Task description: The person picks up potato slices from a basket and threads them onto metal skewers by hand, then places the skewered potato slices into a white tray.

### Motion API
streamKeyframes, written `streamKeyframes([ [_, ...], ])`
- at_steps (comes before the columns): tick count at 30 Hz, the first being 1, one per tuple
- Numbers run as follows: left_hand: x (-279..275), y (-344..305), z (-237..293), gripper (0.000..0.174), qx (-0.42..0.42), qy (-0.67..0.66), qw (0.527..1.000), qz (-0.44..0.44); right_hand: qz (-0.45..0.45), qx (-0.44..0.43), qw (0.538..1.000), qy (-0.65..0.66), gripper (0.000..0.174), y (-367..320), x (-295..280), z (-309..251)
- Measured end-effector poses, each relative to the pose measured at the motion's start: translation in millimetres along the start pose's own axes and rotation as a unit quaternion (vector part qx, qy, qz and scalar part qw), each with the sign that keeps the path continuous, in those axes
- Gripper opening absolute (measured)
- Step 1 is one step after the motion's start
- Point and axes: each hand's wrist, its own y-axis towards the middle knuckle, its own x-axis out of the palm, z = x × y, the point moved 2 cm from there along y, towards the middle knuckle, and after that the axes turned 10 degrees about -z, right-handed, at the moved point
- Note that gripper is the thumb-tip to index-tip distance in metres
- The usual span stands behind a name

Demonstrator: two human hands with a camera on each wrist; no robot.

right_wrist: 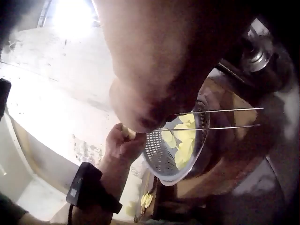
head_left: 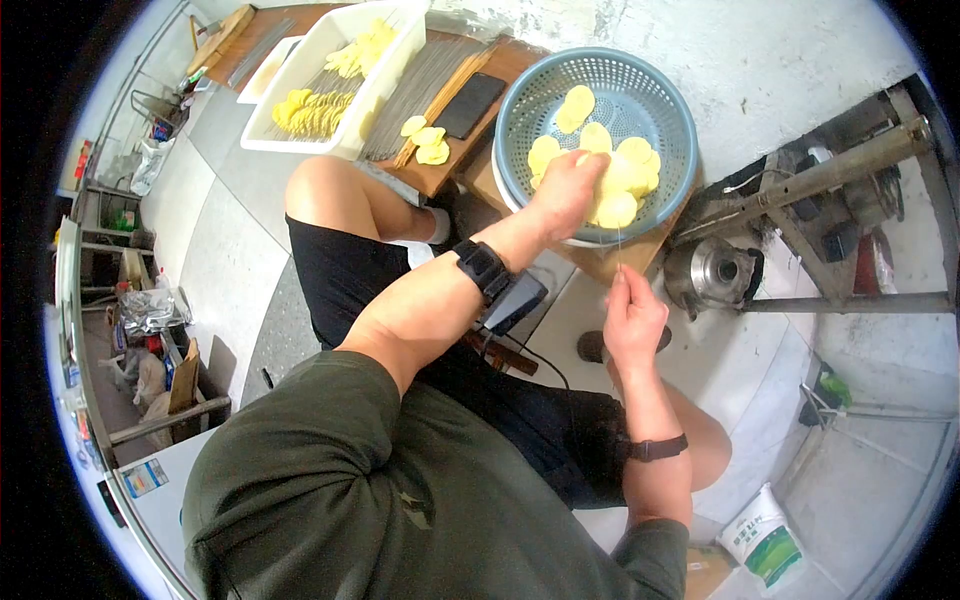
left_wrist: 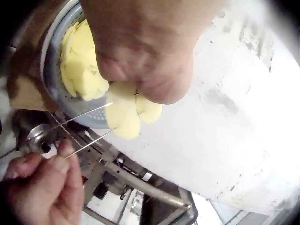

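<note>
Over the colander, my left hand (head_left: 572, 195) holds thin yellow potato slices (left_wrist: 124, 112) in its fingers. Just below, my right hand (head_left: 635, 318) pinches thin metal skewers (left_wrist: 91, 143) between thumb and fingertips. Two skewer shafts run side by side in both wrist views. One shaft meets the lower part of a slice in the left wrist view, and the other's tip overlaps that slice. More loose potato slices (head_left: 635, 170) lie in the blue-grey perforated colander (head_left: 510, 120). The left fingertips are partly hidden behind the hand in the left wrist view.
A white tub (head_left: 390, 90) at the back left holds skewered slices. Beside it on the wooden table (head_left: 520, 62) lie bundled skewers (head_left: 415, 85), a dark phone (head_left: 470, 105) and a few slices (head_left: 430, 145). Right of the colander stand a metal kettle (head_left: 705, 275) and a metal frame (head_left: 800, 185).
</note>
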Motion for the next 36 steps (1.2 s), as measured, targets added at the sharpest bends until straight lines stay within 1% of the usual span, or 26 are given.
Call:
streamKeyframes([
  [1,1,-2,-6,0.029,-0.016,0.022,1.000,-0.007,-0.003,0.002,1.000,0.012,0.018,0,0,1],
  [3,2,-3,-13,0.029,-0.006,0.010,1.000,-0.001,-0.006,0.015,1.000,0.025,0.019,0,1,3],
  [5,2,-5,-15,0.029,-0.033,0.026,0.999,-0.027,-0.012,0.025,0.999,0.036,0.020,-1,1,7],
  [7,-1,-4,-19,0.029,-0.039,0.042,0.998,-0.025,-0.026,0.064,0.993,0.099,0.020,0,4,14],
  [10,0,-5,-18,0.030,-0.043,0.054,0.998,-0.017,-0.035,0.081,0.989,0.115,0.020,1,3,17],
  [11,0,-5,-17,0.029,-0.040,0.049,0.998,-0.007,-0.034,0.081,0.990,0.114,0.020,1,5,19],
  [13,-6,0,-17,0.030,-0.030,0.045,0.999,-0.003,0.012,0.039,0.994,0.102,0.018,2,11,22],
  [14,-9,3,-17,0.030,-0.020,0.041,0.999,0.002,0.011,0.038,0.994,0.103,0.018,2,11,22],
  [16,-9,4,-13,0.030,-0.010,0.033,0.999,0.003,-0.057,0.047,0.996,0.058,0.017,0,12,21],
  [17,-9,4,-11,0.030,-0.001,0.024,1.000,0.002,-0.058,0.046,0.996,0.058,0.017,0,11,20],
  [19,-8,4,-9,0.030,0.001,0.035,0.999,0.009,-0.120,0.153,0.977,0.090,0.017,-1,12,23],
  [24,-4,-3,-6,0.029,0.003,0.082,0.996,0.023,-0.133,0.147,0.978,0.068,0.019,1,10,16],
  [26,-6,-1,-11,0.038,0.014,0.080,0.997,0.015,-0.135,0.149,0.977,0.068,0.020,1,9,11],
  [29,-8,1,-17,0.038,0.009,0.073,0.997,0.022,-0.141,0.165,0.972,0.089,0.019,1,10,12],
  [30,-10,2,-20,0.038,0.011,0.073,0.997,0.022,-0.141,0.157,0.971,0.114,0.019,0,11,17],
  [32,-14,3,-22,0.032,0.005,0.099,0.995,0.020,-0.148,0.140,0.968,0.144,0.018,2,13,20],
  [33,-12,0,-18,0.034,-0.012,0.114,0.993,0.026,-0.152,0.154,0.960,0.180,0.017,1,13,22],
  [34,-13,-2,-21,0.034,0.003,0.148,0.989,0.024,-0.157,0.167,0.949,0.215,0.017,2,14,22],
  [35,-13,-4,-24,0.034,0.018,0.181,0.983,0.021,-0.158,0.168,0.947,0.223,0.016,4,14,19],
  [36,-10,-10,-25,0.035,0.001,0.167,0.986,0.001,-0.160,0.176,0.944,0.229,0.015,7,14,19],
])
